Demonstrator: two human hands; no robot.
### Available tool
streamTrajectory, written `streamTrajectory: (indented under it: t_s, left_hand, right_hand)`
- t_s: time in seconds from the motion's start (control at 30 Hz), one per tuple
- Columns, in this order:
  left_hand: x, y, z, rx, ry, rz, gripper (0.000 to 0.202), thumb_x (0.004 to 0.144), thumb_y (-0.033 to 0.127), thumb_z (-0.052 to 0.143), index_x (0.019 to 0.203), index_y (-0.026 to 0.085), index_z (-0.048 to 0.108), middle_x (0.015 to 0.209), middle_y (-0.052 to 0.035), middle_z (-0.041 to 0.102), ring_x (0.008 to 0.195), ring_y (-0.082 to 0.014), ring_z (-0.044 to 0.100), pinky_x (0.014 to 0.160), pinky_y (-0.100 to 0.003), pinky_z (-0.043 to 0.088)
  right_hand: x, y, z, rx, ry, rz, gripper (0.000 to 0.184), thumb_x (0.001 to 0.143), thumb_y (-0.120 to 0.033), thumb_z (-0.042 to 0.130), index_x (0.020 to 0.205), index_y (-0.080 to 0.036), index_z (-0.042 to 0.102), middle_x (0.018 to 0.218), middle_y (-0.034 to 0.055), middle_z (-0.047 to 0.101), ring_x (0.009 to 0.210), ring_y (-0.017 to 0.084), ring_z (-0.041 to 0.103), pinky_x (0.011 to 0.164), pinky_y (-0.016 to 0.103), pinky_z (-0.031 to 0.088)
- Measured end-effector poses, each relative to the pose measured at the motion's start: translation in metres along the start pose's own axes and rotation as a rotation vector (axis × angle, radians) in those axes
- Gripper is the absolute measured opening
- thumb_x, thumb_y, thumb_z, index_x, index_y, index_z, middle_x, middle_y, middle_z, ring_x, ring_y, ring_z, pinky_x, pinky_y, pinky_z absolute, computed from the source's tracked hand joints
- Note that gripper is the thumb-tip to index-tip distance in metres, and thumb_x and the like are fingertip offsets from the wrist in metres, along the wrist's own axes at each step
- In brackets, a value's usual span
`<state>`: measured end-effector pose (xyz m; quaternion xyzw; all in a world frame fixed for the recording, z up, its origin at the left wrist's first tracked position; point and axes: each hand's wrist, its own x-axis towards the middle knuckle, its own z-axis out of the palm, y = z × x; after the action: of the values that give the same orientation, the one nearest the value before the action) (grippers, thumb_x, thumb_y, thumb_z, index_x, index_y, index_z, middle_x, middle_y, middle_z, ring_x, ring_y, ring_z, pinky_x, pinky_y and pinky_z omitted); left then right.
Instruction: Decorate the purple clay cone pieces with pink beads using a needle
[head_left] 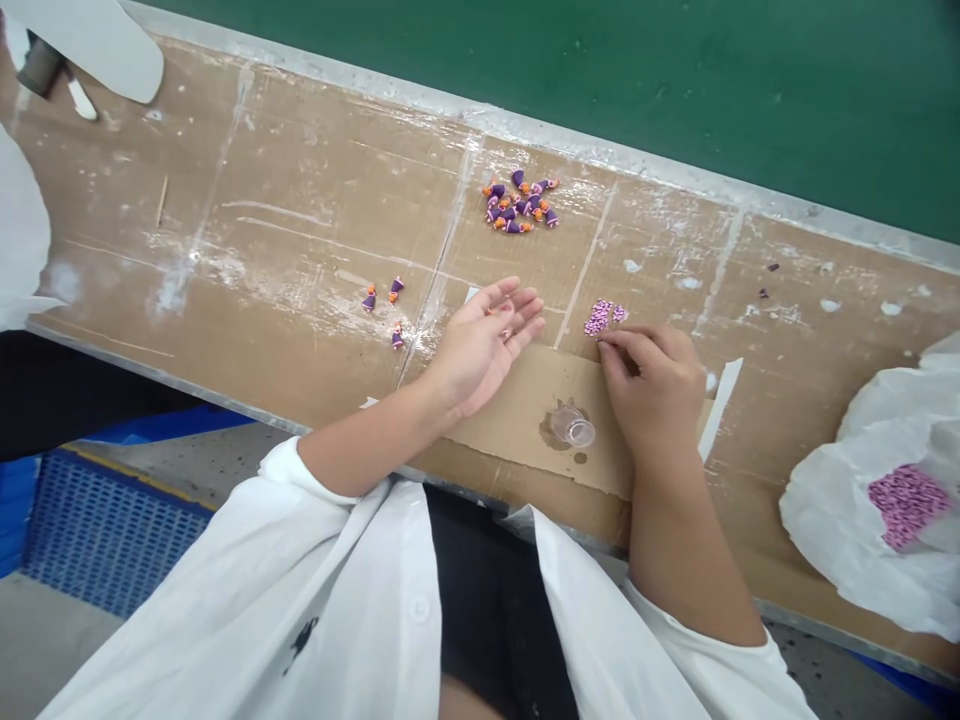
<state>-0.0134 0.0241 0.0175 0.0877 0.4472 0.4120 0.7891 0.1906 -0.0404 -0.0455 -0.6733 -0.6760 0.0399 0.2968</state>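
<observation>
My left hand [487, 340] lies palm up on the brown cardboard-covered bench [300, 250], fingers stretched out, with a tiny orange piece resting on the fingers. My right hand [652, 385] is palm down beside it, its fingertips pinched together at the edge of a small pile of pink beads [602, 316]. What the pinch holds is too small to see. A small clear cup [574, 428] lies on the cardboard between my wrists. A cluster of purple-and-orange figures [519, 202] lies farther back, and three more such figures [384, 305] sit left of my left hand.
A white plastic bag [862, 520] with more pink beads [907, 502] sits at the right edge. A green surface [675, 70] runs behind the bench. A white sleeve [19, 230] of another person shows at far left. Blue crates [97, 520] stand below.
</observation>
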Motion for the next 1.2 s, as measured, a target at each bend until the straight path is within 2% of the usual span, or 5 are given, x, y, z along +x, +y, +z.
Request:
streamTrajectory:
  t_s: [0.37, 0.53, 0.7, 0.97, 1.2]
  left_hand:
    - [-0.006, -0.002, -0.009, 0.102, -0.283, 0.078, 0.034, 0.094, 0.006, 0.060, 0.123, 0.023, 0.055, 0.116, 0.0008, 0.074, 0.119, -0.0139, 0.072, 0.119, -0.035, 0.048]
    - [0.002, -0.005, -0.011, 0.297, -0.429, 0.033, 0.032, 0.086, 0.032, 0.081, 0.108, 0.016, 0.063, 0.095, -0.0006, 0.076, 0.083, -0.0112, 0.076, 0.081, -0.023, 0.061]
    - [0.002, -0.008, -0.006, 0.574, -0.454, 0.010, 0.038, 0.082, 0.042, 0.084, 0.085, 0.014, 0.060, 0.059, 0.0075, 0.061, 0.037, -0.0015, 0.046, 0.038, -0.016, 0.033]
    - [-0.017, -0.008, -0.003, 0.631, -0.705, -0.123, 0.047, 0.083, 0.058, 0.079, 0.084, 0.017, 0.055, 0.048, 0.0119, 0.048, 0.034, -0.0022, 0.038, 0.037, -0.016, 0.027]
    - [-0.021, -0.003, -0.003, 0.668, -0.687, -0.099, 0.044, 0.084, 0.056, 0.079, 0.086, 0.017, 0.059, 0.049, 0.0111, 0.049, 0.035, -0.0021, 0.038, 0.038, -0.016, 0.027]
  right_hand:
    - [0.002, -0.003, -0.002, 0.002, -0.075, -0.006, 0.012, 0.100, -0.027, 0.058, 0.092, -0.026, 0.067, 0.095, 0.0067, 0.069, 0.089, 0.027, 0.063, 0.080, 0.043, 0.051]
    - [0.010, 0.002, -0.001, -0.028, -0.204, -0.022, 0.012, 0.096, -0.020, 0.054, 0.086, -0.026, 0.051, 0.090, 0.0073, 0.059, 0.091, 0.029, 0.056, 0.079, 0.044, 0.047]
    - [0.016, -0.008, -0.025, 0.435, -0.176, -0.049, 0.010, 0.099, -0.019, 0.055, 0.091, -0.025, 0.053, 0.088, 0.0019, 0.055, 0.078, 0.020, 0.054, 0.071, 0.037, 0.044]
    - [0.005, -0.044, -0.049, 0.686, -0.200, -0.180, 0.008, 0.102, -0.019, 0.059, 0.100, -0.026, 0.059, 0.088, 0.0013, 0.057, 0.079, 0.017, 0.056, 0.069, 0.033, 0.046]
    - [-0.001, -0.045, -0.052, 0.550, -0.119, -0.214, 0.014, 0.097, -0.014, 0.066, 0.103, -0.026, 0.065, 0.092, 0.0025, 0.062, 0.080, 0.018, 0.059, 0.069, 0.034, 0.047]
